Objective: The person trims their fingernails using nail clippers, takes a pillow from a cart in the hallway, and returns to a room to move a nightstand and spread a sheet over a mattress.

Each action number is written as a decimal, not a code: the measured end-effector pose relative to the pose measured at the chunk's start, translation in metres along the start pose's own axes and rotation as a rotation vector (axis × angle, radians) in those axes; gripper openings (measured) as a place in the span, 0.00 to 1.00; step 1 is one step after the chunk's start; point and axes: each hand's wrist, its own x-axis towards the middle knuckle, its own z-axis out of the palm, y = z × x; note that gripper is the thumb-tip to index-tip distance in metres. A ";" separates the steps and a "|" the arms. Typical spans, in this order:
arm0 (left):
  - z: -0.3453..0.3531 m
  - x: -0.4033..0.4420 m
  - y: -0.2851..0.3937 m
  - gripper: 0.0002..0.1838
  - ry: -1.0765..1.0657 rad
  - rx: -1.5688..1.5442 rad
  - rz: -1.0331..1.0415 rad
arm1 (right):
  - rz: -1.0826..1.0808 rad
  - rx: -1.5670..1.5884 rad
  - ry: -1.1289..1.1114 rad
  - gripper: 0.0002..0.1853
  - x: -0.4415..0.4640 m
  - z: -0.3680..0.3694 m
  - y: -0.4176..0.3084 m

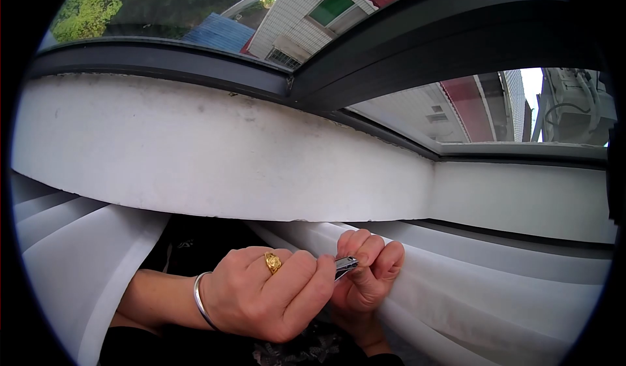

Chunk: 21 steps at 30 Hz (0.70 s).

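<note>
A small silver nail clipper (345,267) shows between my two hands. My left hand (267,294) reaches in from the left, with a gold ring and a silver bangle on it. Its fingers are closed around the clipper, so most of the clipper is hidden. My right hand (368,271) is at the clipper's exposed end, its fingers curled inward with the thumb folded in toward them. That end lies right at a fingertip of the right hand. Whether the jaws are around a nail I cannot tell.
White curtains (469,288) hang at both sides of my arms. Ahead is a white sill wall (228,151) below dark window frames (163,62). Through the glass are trees (85,10), a tiled building (306,7) and an outdoor unit (574,105). Dark clothing (215,232) is underneath my arms.
</note>
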 end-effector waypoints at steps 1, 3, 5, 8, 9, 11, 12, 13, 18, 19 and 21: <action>0.000 0.000 0.000 0.09 0.004 0.020 0.012 | 0.000 0.000 0.000 0.20 0.000 0.000 0.000; 0.001 0.000 0.000 0.09 0.012 0.026 0.021 | 0.001 -0.008 0.006 0.20 0.000 0.001 -0.001; 0.001 0.001 0.000 0.09 0.020 0.032 0.029 | 0.002 -0.008 0.005 0.20 0.000 0.001 -0.001; 0.000 0.003 -0.001 0.09 0.027 0.026 0.043 | 0.000 -0.011 0.002 0.20 0.000 0.002 -0.002; 0.000 0.003 -0.001 0.09 0.023 0.023 0.054 | -0.001 -0.014 0.002 0.20 0.000 0.002 -0.002; -0.001 0.004 -0.001 0.08 0.019 0.019 0.065 | -0.004 -0.017 -0.006 0.20 0.000 0.002 -0.002; 0.000 0.004 -0.001 0.08 0.024 0.020 0.067 | -0.008 -0.019 -0.013 0.20 0.000 0.002 -0.002; 0.000 0.004 -0.001 0.08 0.029 0.021 0.070 | -0.008 -0.019 -0.013 0.20 0.000 0.002 -0.002; -0.002 0.006 -0.002 0.08 0.017 0.017 0.097 | 0.018 -0.006 -0.023 0.20 0.000 0.001 -0.004; -0.002 0.006 -0.001 0.08 0.014 0.018 0.102 | 0.018 -0.005 -0.023 0.20 0.000 0.002 -0.005; -0.002 0.006 -0.001 0.08 0.007 0.007 0.109 | 0.022 -0.011 -0.019 0.19 0.000 0.002 -0.005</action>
